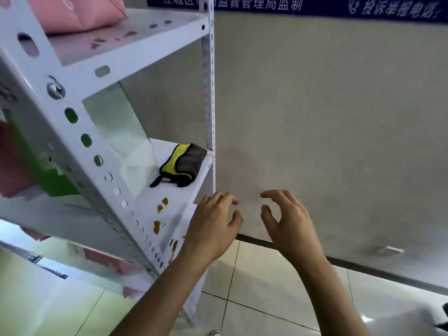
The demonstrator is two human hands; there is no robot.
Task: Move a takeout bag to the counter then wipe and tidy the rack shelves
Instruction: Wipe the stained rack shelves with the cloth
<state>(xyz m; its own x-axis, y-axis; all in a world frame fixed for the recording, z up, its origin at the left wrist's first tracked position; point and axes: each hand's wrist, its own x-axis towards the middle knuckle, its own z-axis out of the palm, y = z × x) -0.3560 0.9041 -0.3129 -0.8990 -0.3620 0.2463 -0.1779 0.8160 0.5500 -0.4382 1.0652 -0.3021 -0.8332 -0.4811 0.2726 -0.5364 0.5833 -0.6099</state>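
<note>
A white metal rack [80,132] stands at the left against a grey wall. On its middle shelf [179,197] lies a folded yellow and grey cloth [183,164], with several orange-brown stains [157,226] along the shelf's near part. The top shelf [135,32] carries brown spots and a pink takeout bag [75,13]. A green and white bag [121,132] stands on the middle shelf further left. My left hand [215,224] hovers at the middle shelf's right edge, fingers loosely curled, holding nothing. My right hand [286,221] hangs beside it in front of the wall, also loose and holding nothing.
Pink bags [106,260] show on the lower shelf. A grey wall [327,117] with a blue sign strip [315,6] fills the right side. Pale floor tiles [266,287] lie below, with a dark skirting line along the wall base.
</note>
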